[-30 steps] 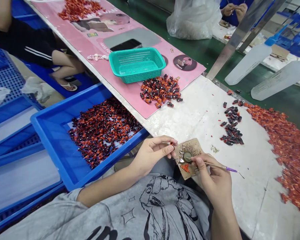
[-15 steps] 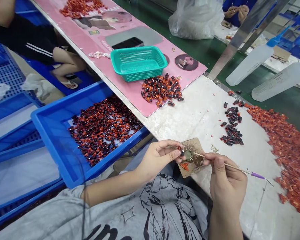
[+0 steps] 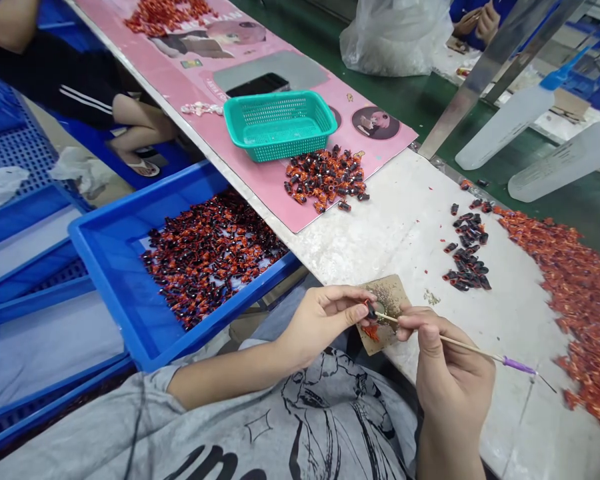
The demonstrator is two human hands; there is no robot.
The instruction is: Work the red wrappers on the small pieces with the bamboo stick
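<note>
Between thumb and fingers, my left hand [image 3: 325,317] pinches a small black-and-orange part [image 3: 371,309]. My right hand [image 3: 450,360] grips a thin wooden stick [image 3: 463,345] with a purple band and a fine dark tip at its far end. The stick's near tip touches the small part or lies right at it; I cannot tell whether it is inside. Under both hands is a brown square board [image 3: 397,288] speckled with tiny bits, with an orange piece [image 3: 371,331] on it. Several black parts [image 3: 467,257] lie on the table beyond my right hand.
A blue tray [image 3: 110,293] of black-and-orange parts stands left, below the table edge. A green basket [image 3: 280,127] sits behind another pile [image 3: 327,177]. Orange pieces [image 3: 575,293] are heaped right, near two plastic bottles [image 3: 510,127]. A seated person [image 3: 85,87] is at upper left.
My right hand has moved left, bringing the stick's tip from over the board to the small part in my left hand. The left hand keeps its pinch.
</note>
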